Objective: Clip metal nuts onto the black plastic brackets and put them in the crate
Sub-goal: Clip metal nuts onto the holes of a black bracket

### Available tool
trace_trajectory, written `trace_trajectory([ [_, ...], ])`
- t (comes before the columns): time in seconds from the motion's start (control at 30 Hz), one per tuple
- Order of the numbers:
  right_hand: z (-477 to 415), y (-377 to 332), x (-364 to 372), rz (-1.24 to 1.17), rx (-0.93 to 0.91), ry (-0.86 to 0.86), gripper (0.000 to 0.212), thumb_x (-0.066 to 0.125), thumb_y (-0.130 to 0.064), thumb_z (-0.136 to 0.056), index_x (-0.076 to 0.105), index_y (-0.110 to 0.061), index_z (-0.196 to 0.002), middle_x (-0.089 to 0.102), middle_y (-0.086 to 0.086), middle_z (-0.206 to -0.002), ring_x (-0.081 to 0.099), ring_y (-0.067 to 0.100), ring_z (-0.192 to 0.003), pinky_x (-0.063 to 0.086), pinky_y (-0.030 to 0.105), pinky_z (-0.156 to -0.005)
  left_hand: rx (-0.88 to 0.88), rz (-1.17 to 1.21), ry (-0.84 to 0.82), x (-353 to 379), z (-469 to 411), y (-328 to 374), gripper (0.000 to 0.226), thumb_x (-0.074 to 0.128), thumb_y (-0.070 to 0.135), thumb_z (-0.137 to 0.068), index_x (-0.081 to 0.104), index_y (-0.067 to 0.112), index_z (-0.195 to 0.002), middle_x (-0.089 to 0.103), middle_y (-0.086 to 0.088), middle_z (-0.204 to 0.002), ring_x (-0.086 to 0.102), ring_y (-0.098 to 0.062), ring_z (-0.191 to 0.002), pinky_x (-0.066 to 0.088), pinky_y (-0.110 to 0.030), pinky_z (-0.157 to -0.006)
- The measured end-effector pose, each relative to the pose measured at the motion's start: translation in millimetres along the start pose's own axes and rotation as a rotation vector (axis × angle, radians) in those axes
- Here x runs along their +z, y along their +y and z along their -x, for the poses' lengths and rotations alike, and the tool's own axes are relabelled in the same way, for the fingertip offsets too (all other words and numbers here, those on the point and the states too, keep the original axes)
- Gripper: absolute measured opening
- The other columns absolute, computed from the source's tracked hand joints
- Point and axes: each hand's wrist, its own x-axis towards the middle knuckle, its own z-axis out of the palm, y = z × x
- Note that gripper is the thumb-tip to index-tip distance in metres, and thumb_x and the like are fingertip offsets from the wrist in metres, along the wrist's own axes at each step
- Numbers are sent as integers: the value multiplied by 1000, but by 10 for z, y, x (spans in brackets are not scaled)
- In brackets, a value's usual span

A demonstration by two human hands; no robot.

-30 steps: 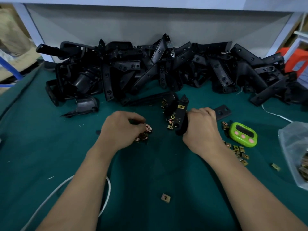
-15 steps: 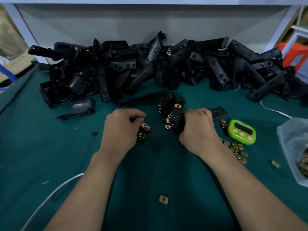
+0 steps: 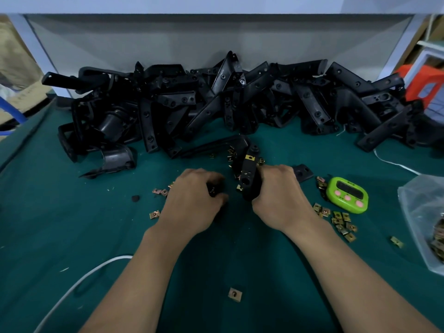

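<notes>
My right hand [image 3: 281, 198] grips a black plastic bracket [image 3: 248, 181] that stands upright on the green mat, with a brass metal nut [image 3: 249, 158] clipped near its top. My left hand [image 3: 192, 203] is just left of it, fingers and thumb curled together over a small heap of nuts, pinching into it; the nuts under the fingers are hidden. More loose nuts [image 3: 341, 219] lie right of my right wrist, and a few nuts [image 3: 161, 191] lie left of my left hand. A big pile of black brackets [image 3: 240, 104] fills the back of the table.
A green timer [image 3: 347, 195] sits right of my right hand. A clear bag of nuts [image 3: 425, 219] lies at the right edge. One nut [image 3: 235, 294] lies between my forearms. A white cable [image 3: 72, 289] runs at front left. A red plastic object [image 3: 425, 82] stands at back right.
My left hand has closed down over the small heap of nuts, hiding the ones seen at its fingertips before. My right hand keeps the bracket in the same place.
</notes>
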Motion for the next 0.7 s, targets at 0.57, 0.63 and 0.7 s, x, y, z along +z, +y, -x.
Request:
trace_trajectory([
  [0.57,10,26,-2,-11,146,-31,27,61,-9,-73,40,-22,-62,50,0,-56,45,23,-51,23,23,-45,-22,227,216,67,15,25,38,63,1,-93,78,32,-110,76,16,-92,68,6,-89,53,-9,-82],
  [0.63,8,29,-7,-57,150,-38,31,63,-11,-75,40,-25,-60,50,-3,-56,47,20,-52,25,24,-44,-22,163,211,67,17,23,43,63,-2,-89,78,33,-108,77,11,-97,70,-5,-84,59,-23,-84],
  [0.7,-7,28,-18,-57,141,-79,28,66,-15,-75,45,-27,-61,54,-4,-59,53,20,-58,33,26,-47,-9,123,209,80,20,51,40,65,4,-85,78,35,-106,75,6,-105,65,-12,-83,57,-27,-83],
])
